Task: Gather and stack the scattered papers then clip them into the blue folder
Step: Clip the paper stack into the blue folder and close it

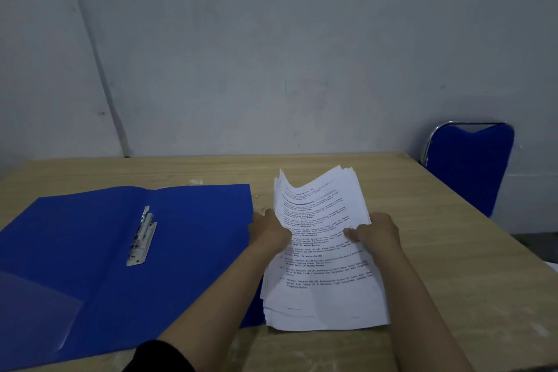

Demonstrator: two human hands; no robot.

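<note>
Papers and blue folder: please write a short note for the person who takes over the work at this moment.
Left hand and right hand each grip a side of the papers; bottom edge rests on the table.
Folder lies open left of the stack, its clip bare.
Done: papers gathered into one stack.
Left: square the edges, set the stack in the folder, clip it.
</note>
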